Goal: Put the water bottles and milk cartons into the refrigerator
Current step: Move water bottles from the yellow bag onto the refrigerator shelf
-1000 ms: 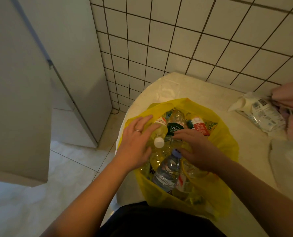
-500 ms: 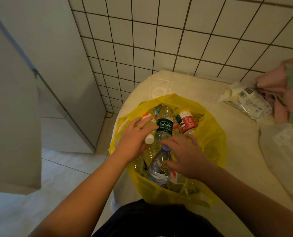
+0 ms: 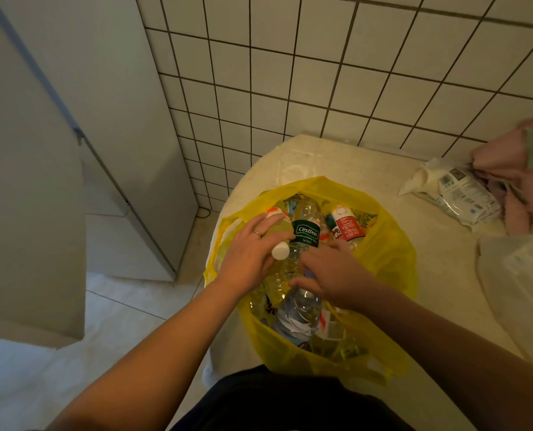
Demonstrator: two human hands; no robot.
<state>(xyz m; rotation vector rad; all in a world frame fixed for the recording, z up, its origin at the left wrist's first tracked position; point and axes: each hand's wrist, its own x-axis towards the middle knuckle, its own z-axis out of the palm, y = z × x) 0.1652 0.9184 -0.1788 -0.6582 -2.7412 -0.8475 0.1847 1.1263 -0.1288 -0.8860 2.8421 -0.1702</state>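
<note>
A white refrigerator (image 3: 119, 98) stood at the left against a tiled wall (image 3: 321, 73), and beside it a pale tabletop (image 3: 445, 275) carried a yellow bag (image 3: 394, 256) full of bottles. Inside the bag, the left hand (image 3: 252, 253) had its fingers (image 3: 277, 237) curled round a white-capped bottle (image 3: 280, 251), just beside a green-labelled bottle (image 3: 305, 233) and a red-labelled bottle (image 3: 345, 227) at the back, while the right hand (image 3: 336, 275) clasped the neck of a clear water bottle (image 3: 299, 309) lying nearer. Further right, a white packet (image 3: 458, 194) lay on the tabletop touching a pink cloth (image 3: 520, 169).
</note>
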